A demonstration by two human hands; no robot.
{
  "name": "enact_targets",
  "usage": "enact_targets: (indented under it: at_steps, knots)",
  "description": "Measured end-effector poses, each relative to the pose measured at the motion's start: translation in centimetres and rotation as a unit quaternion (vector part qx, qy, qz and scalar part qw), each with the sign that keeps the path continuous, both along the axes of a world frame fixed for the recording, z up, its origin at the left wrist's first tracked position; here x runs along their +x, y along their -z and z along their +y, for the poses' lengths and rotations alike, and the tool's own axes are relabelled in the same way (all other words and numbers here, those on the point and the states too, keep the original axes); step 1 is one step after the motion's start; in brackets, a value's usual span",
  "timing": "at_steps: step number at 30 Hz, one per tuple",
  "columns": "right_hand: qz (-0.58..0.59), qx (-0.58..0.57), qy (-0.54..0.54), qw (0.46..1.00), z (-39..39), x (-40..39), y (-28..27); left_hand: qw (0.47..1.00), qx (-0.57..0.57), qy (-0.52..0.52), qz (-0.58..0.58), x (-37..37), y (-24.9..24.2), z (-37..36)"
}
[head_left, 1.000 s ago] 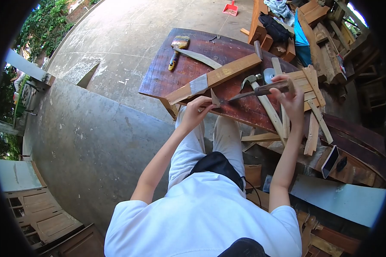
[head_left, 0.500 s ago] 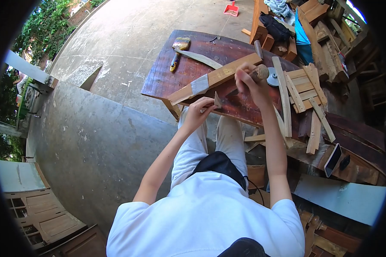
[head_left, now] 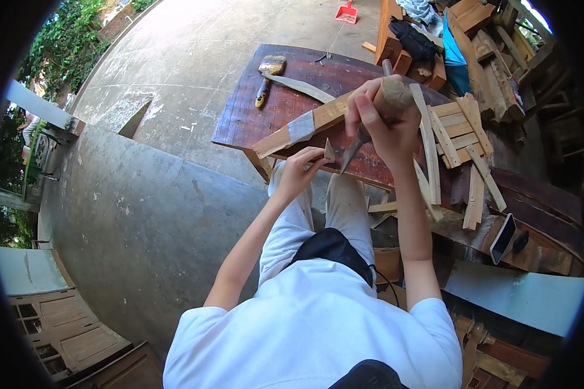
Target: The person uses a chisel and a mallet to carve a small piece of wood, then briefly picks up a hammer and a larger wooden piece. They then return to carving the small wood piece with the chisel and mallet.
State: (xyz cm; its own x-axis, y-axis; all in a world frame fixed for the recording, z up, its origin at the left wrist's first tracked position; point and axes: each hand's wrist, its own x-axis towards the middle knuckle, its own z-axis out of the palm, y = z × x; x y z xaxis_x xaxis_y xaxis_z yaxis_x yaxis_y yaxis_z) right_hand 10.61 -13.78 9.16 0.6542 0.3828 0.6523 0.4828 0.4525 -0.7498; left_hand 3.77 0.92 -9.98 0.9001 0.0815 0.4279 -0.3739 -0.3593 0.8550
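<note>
My left hand (head_left: 300,170) pinches a small pale wooden wedge (head_left: 329,151) at the near edge of the dark red table (head_left: 240,120). Closed round the wooden handle of a chisel (head_left: 352,154), my right hand (head_left: 384,123) is raised over the table, the blade slanting down a little right of the wedge. Behind both hands a long wooden bar (head_left: 331,114) with a grey band lies diagonally. A metal rod end (head_left: 387,67) shows just beyond my right hand; the rest of it is hidden.
On the table are a wide brush (head_left: 268,78) and a curved pale strip (head_left: 298,86). Wooden slats (head_left: 461,133) are piled at the right, near a phone (head_left: 503,238). Further back are a black bag (head_left: 413,40) and a red dustpan (head_left: 346,12).
My right hand has come up closer to the camera, and the chisel blade now shows pointing down. My left hand has hardly moved and still holds the wedge.
</note>
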Motion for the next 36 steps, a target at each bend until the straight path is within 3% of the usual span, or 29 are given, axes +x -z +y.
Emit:
enact_targets:
  at_steps: [9,14,25,31,33,36]
  knots:
    - [0.031,0.091,0.052,0.994,3.2,0.7,-0.9,0.999,0.023,-0.011,-0.020,-0.3,-0.2,-0.4]
    - [0.025,0.041,0.098,0.994,3.6,1.1,0.0,0.997,0.070,0.009,-0.033,-0.2,-0.4,-0.4]
    - [0.034,0.020,0.144,0.989,3.9,1.7,0.2,0.997,0.053,0.003,-0.054,0.0,-0.5,-0.7]
    - [-0.022,0.007,0.180,0.983,4.0,1.0,0.2,0.997,0.054,0.014,-0.061,0.1,-0.5,-0.8]
    - [-0.013,-0.047,0.203,0.978,4.2,1.5,1.0,0.998,0.040,0.026,-0.051,0.5,-0.5,-0.7]
    - [0.003,-0.011,0.197,0.980,4.2,1.6,1.0,0.998,0.038,0.021,-0.053,0.5,-0.5,-0.5]
